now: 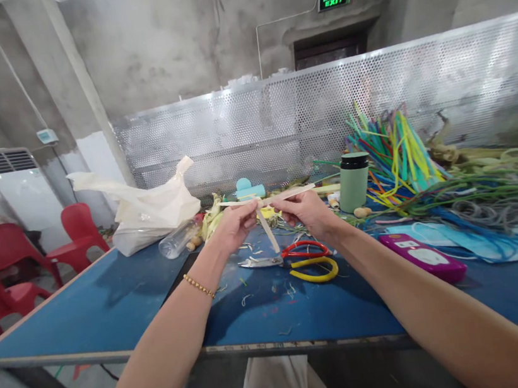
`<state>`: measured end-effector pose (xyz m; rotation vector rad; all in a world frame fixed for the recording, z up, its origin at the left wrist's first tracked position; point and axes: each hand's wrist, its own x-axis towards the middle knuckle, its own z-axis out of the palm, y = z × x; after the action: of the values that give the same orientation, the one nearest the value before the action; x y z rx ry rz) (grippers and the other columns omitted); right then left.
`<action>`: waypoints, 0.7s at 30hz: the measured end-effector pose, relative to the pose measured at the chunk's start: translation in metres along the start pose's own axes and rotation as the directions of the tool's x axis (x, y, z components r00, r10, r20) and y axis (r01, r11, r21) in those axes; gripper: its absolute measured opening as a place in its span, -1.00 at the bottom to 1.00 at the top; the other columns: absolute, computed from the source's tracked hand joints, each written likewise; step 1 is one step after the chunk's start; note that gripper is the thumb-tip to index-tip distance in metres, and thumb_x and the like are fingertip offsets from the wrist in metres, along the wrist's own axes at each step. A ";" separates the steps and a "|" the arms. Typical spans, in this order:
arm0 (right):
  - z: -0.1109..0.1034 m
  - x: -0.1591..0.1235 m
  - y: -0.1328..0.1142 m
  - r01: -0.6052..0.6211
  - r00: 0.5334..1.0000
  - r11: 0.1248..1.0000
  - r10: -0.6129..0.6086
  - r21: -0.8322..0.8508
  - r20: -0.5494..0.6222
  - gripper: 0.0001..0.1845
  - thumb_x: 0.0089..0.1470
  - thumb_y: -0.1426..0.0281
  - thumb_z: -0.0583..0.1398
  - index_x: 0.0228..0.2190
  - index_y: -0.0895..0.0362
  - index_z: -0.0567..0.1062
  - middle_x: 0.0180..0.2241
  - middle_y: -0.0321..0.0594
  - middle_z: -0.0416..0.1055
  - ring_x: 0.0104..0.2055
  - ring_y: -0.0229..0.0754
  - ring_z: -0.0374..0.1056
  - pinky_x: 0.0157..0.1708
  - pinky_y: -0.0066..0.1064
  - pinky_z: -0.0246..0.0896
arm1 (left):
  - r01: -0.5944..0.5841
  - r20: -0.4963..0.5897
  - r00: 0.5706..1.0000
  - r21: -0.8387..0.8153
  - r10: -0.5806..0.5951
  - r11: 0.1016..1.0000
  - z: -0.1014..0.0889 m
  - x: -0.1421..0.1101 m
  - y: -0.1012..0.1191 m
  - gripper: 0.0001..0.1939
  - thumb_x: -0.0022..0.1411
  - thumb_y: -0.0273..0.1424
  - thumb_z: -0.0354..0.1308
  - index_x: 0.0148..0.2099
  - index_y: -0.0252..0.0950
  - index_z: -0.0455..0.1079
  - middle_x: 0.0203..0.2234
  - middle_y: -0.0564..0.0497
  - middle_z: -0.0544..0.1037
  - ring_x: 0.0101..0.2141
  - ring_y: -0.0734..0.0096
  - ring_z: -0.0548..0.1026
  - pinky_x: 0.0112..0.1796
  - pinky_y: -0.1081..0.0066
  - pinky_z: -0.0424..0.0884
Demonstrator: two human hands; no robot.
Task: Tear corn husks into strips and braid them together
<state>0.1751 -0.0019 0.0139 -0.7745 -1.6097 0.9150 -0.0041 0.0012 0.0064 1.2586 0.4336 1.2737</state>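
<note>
Strips point(293, 194), pale, are being pinched in the fingertips of the left hand point(238, 223) and right hand point(309, 211), centre of the frame. Pliers point(268, 261), red-and-yellow-handled, are being supported by the blue surface point(124, 294) just below; green tumbler point(354, 186), upright, is being supported right of centre.

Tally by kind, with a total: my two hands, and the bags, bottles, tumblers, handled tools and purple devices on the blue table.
Hands: 2 (left hand, right hand)
White bag: 1
Clear bottle: 1
Green tumbler: 1
Red-and-yellow-handled tool: 1
Purple device: 1
Total: 7
</note>
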 end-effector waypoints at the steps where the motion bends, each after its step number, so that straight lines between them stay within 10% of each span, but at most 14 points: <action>1: -0.002 0.001 0.001 -0.005 0.999 1.000 0.005 -0.005 0.039 -0.80 -0.16 0.34 0.31 -0.44 0.21 0.55 -0.60 -0.28 0.41 -0.62 -0.37 0.15 -0.64 -0.48 0.06 | -0.001 0.013 1.000 -0.005 0.002 1.000 0.000 0.000 0.001 -0.78 0.01 -0.36 0.33 -0.44 -0.43 0.42 -0.68 0.18 0.17 -0.67 0.73 0.04 -0.61 0.54 -0.10; 8: -0.003 0.002 -0.001 -0.096 0.968 0.978 0.048 0.186 0.248 -0.73 -0.01 0.21 0.24 -0.42 0.17 0.57 -0.42 -0.18 0.48 -0.42 -0.27 0.30 -0.46 -0.43 0.17 | 0.069 0.150 0.985 0.125 -0.088 0.990 0.007 -0.008 0.002 -0.79 -0.03 -0.40 0.35 -0.41 -0.46 0.45 -0.61 0.09 0.29 -0.62 0.71 0.08 -0.59 0.50 -0.09; 21: -0.005 0.002 0.001 0.052 0.994 0.998 -0.056 0.041 0.096 -0.84 -0.09 0.32 0.30 -0.50 0.18 0.52 -0.58 -0.30 0.38 -0.56 -0.36 0.20 -0.52 -0.44 0.09 | 0.044 0.096 0.993 0.249 -0.070 0.967 0.005 -0.007 -0.004 -0.70 0.04 -0.27 0.31 -0.52 -0.41 0.40 -0.67 0.12 0.20 -0.63 0.69 0.01 -0.57 0.45 -0.13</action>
<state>0.1797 0.0012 0.0146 -0.6656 -1.6845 0.9547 -0.0009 -0.0062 0.0020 1.5040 0.5624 1.1234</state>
